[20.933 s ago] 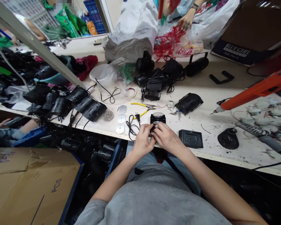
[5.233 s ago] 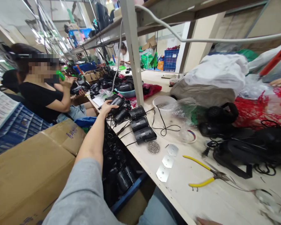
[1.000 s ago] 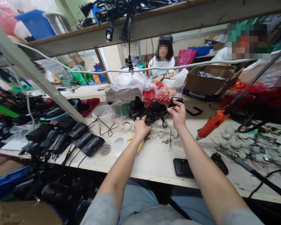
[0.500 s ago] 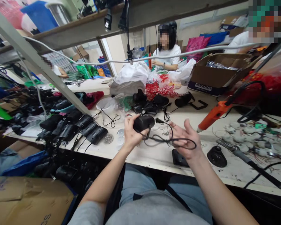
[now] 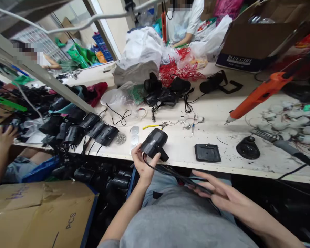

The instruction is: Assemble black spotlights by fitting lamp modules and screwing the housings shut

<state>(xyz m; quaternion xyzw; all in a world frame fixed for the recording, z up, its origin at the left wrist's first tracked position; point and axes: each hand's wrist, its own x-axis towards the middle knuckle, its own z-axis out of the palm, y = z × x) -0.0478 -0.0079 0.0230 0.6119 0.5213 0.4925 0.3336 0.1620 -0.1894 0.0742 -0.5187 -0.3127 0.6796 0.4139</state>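
Note:
My left hand [image 5: 144,168] is closed around a black cylindrical lamp housing [image 5: 155,142] with a bracket-like foot, tilted above the bench's front edge. From the housing a black power cord [image 5: 172,172] runs to the right across my lap. My right hand [image 5: 217,194] is blurred and lower, its fingers stretched out and apart, with the cord passing against them. Behind the housing lie yellow-handled cutters [image 5: 155,126]. To its left are small metal plates [image 5: 134,135] and a round studded disc [image 5: 121,138]. A black rectangular part [image 5: 207,152] lies at the right.
An orange electric screwdriver [image 5: 260,94] hangs at the right, above a black teardrop-shaped part [image 5: 248,148]. Black housings [image 5: 103,133] crowd the left of the bench [image 5: 175,150]. A cardboard box [image 5: 38,213] stands lower left. Another person's hand [image 5: 5,137] is at far left.
My view has tipped downward. My left hand has brought the housing lower, towards the bench's front edge. My right hand has dropped towards my lap, and the looped cord is now drawn out lower.

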